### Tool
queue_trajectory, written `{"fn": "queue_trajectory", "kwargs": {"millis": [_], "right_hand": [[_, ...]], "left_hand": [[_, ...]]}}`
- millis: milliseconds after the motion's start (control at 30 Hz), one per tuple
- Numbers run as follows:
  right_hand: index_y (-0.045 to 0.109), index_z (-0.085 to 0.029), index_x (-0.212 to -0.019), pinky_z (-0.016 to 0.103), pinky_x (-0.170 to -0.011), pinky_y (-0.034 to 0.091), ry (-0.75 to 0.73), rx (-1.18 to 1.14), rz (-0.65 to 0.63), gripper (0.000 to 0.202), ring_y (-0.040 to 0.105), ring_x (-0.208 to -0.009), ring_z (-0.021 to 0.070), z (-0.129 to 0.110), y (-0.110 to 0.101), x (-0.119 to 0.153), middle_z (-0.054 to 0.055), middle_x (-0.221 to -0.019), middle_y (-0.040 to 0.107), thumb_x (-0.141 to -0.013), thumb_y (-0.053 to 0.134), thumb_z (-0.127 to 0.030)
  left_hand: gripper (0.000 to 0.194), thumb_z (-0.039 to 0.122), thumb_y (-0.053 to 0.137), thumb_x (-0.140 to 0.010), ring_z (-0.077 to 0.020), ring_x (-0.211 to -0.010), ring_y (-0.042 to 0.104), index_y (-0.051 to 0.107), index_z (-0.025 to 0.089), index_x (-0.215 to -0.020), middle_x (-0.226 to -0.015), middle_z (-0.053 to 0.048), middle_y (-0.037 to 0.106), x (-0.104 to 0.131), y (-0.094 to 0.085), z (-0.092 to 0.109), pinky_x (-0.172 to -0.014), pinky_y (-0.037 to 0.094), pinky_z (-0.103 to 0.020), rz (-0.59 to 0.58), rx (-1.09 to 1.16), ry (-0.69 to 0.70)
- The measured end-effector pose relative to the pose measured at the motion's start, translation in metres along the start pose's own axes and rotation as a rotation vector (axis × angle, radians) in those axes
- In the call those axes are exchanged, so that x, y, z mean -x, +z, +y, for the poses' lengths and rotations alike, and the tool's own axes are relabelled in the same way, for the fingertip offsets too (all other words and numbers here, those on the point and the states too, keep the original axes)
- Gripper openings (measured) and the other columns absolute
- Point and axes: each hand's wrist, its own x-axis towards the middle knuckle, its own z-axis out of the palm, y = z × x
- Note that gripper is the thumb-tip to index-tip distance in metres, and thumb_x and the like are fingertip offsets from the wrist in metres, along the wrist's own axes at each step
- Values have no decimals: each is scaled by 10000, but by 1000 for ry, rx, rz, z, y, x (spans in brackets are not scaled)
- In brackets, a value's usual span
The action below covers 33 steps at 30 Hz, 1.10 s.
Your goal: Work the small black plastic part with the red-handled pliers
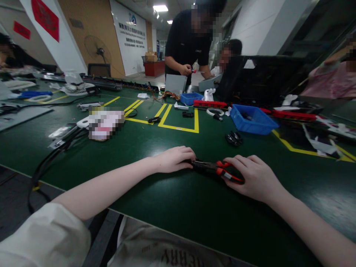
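Observation:
My right hand (250, 174) is closed around the red handles of long-nose pliers (222, 170), which lie low over the green table with their jaws pointing left. At the jaw tips, my left hand (179, 158) pinches a small dark piece (192, 162). Its kind is hidden by my fingers and too dark to make out. Beyond the pliers rests a small bundle of black cable (234, 138).
A blue bin (253, 118) with dark items stands at the back right, near a smaller blue tray (191, 98). To the left, a phone (104, 128) lies near black cables (66, 139). Across the table, a person (189, 44) holds a red-tipped tool.

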Motion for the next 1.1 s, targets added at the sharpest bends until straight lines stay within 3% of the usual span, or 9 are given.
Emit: {"fn": "queue_trajectory", "kwargs": {"millis": [433, 733, 1100], "right_hand": [[593, -158, -1186, 408, -807, 423, 68, 66, -19, 398, 615, -932, 278, 0, -9, 0, 139, -1056, 681, -828, 602, -333], [601, -169, -1212, 459, -931, 398, 99, -66, -75, 477, 632, -1002, 282, -3, -6, 1, 129, -1123, 689, -773, 637, -351], [647, -188, -1156, 491, -957, 401, 120, -157, -100, 451, 647, -970, 268, -7, -11, -1, 112, -1075, 718, -823, 624, -492]], "left_hand": [[163, 239, 525, -982, -222, -1057, 594, 600, 171, -1110, -1127, -86, 637, 1, 0, 7, -929, 482, -371, -2, 25, -73], [128, 261, 591, -945, -222, -1115, 577, 608, 197, -1055, -1219, -68, 602, 2, 4, 4, -967, 477, -381, -5, 31, -55], [112, 214, 640, -907, -219, -1120, 585, 625, 185, -1014, -1205, -75, 612, 1, 3, 6, -974, 483, -395, 39, 123, -68]]}}
